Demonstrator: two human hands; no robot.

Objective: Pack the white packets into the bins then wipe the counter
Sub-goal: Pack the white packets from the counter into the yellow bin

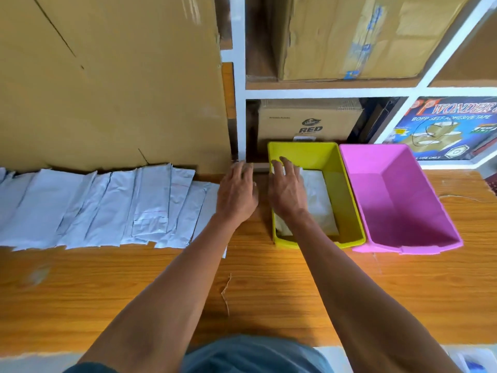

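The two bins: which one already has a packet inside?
The yellow bin, left of the pink bin; a white packet lies inside, under the right hand.

Bright even daylight, soft shadows, edges warped.

My right hand reaches into the yellow bin, fingers spread flat over the white packet lying on its floor. My left hand hovers palm down over the counter, just beside the bin's left wall, fingers loosely extended. A row of overlapping white packets lies along the counter's far edge to the left, against a large cardboard sheet. The pink bin stands touching the yellow one's right side, near the far right corner.
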